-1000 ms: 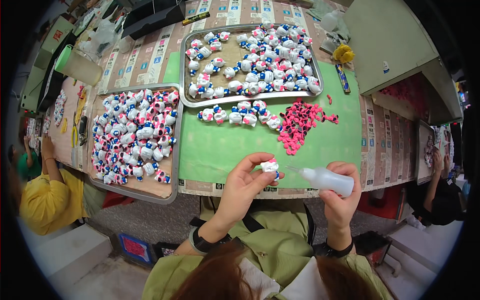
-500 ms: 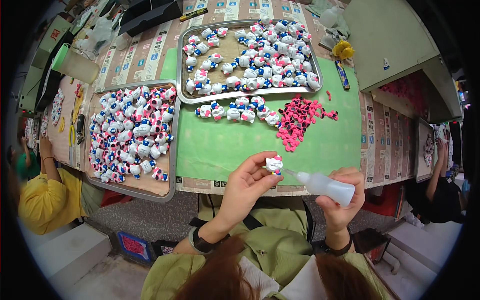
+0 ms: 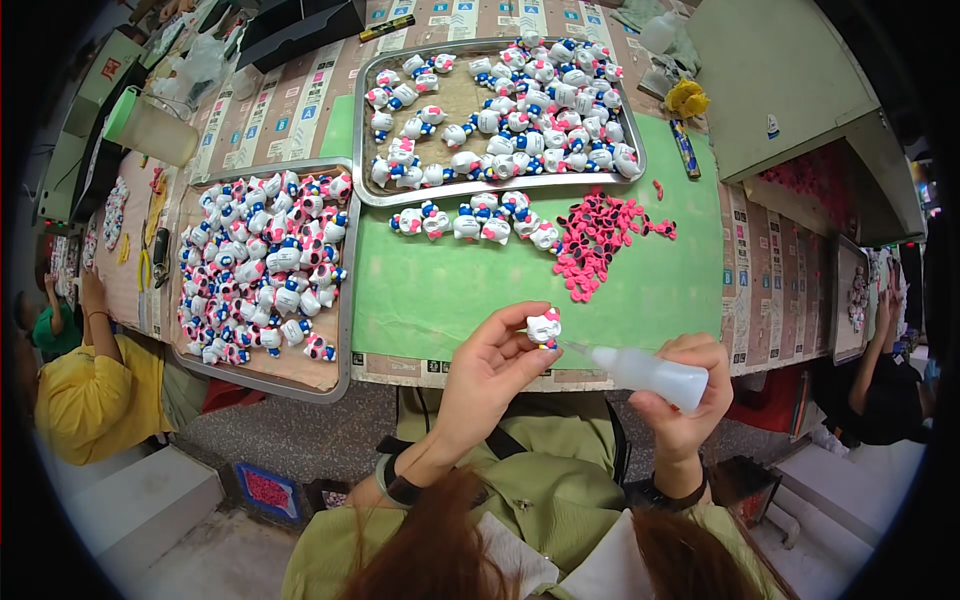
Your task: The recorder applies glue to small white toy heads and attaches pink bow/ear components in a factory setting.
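Head view: the person's left hand (image 3: 482, 368) grasps a small white figurine (image 3: 545, 327) with pink and blue parts between thumb and fingers, holding it above the near part of a green mat (image 3: 440, 310), its head up. The right hand (image 3: 684, 428) is wrapped around a translucent squeeze bottle (image 3: 655, 377), tilted so its thin nozzle points left toward the lower part of the figurine; whether the tip touches it is too fine to tell. Beyond the hands, on the mat, a short row of similar figurines (image 3: 485, 222) lies beside a loose heap of small pink pieces (image 3: 597, 240), some showing dark faces. Behind the row stands a metal tray (image 3: 510, 188), crowded with figurines on its right side and more thinly filled on its left. A second metal tray (image 3: 344, 355), left of the mat, is densely packed with figurines, many with pink and dark patches. The desk (image 3: 315, 90) has a printed covering. At the mat's far right, a dark, stick-shaped tube (image 3: 685, 150) lies near a yellow, ruffled object (image 3: 686, 99), with a grey-green cabinet (image 3: 790, 90) just to the right. To the left, a co-worker in a yellow top (image 3: 95, 395) sits at the desk.
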### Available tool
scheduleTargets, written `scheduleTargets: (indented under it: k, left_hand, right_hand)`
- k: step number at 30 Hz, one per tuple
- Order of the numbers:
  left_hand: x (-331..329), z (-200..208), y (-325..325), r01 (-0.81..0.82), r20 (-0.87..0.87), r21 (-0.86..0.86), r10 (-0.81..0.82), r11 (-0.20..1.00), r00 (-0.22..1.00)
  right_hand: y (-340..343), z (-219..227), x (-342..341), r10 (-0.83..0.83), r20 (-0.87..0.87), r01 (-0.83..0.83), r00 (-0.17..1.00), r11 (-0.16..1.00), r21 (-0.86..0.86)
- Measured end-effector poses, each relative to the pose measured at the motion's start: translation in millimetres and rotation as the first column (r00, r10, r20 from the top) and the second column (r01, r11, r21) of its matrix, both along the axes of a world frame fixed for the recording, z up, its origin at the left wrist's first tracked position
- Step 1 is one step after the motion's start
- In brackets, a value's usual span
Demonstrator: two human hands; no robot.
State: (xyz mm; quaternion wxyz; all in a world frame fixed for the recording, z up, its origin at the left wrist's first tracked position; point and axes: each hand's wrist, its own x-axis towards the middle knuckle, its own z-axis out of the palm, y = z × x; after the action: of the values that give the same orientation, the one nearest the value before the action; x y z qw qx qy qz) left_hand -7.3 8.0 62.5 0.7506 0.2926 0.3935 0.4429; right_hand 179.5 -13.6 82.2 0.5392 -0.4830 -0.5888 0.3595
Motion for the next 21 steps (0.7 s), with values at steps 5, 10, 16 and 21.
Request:
scheduleTargets:
  k: [5,10,16,21]
  left_hand:
    - [0.2,-5.2,0.2,-0.020,0.089,0.014,0.019,1.000,0.996]
    - [0.5,-5.8,0.5,-0.026,0.129,0.016,0.023,1.000,0.991]
    - [-0.7,-3.6,-0.3,-0.028,0.111,-0.004,0.028,1.000,0.993]
    - [2.9,-4.3,0.7,-0.089,0.049,0.064,0.086,0.994,0.995]
  right_hand:
    - [0.1,-0.9,-1.3,-0.066,-0.101,0.068,0.993,0.998,0.017]
    - [0.7,-3.4,-1.1,-0.055,-0.088,0.058,0.995,0.998,0.025]
    - [2.5,-2.4,-2.2,-0.062,-0.057,0.063,0.996,0.998,0.026]
    - [1.5,-1.9,2.3,-0.033,-0.038,0.034,0.999,0.999,0.014]
